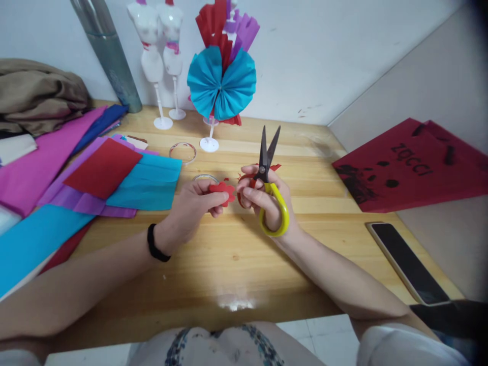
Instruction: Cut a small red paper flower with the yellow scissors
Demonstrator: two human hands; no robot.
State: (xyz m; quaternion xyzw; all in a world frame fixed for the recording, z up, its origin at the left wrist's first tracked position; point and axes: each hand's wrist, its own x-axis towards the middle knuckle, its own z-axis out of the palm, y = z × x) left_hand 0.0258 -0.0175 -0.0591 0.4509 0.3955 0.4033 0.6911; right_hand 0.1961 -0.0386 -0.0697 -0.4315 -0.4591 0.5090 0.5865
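Note:
Between the thumb and fingers of my left hand (194,203) is a small red paper flower (223,193) with a scalloped edge. My right hand (272,201) has scissors (263,170) with dark blades and a yellow and red handle hooked on its fingers. The blades point up and away from me and stand apart. My right fingertips are close to the flower's right edge; whether they touch it I cannot tell. Red paper scraps (275,166) lie on the table behind my right hand.
Coloured crepe paper sheets (145,178) cover the left side. Tape rolls (183,151) lie mid-table. Behind stand white mannequins (150,46), one with a blue fan-shaped paper dress (221,84), and a flask (114,61). A red bag (412,168) and phone (407,262) are at right.

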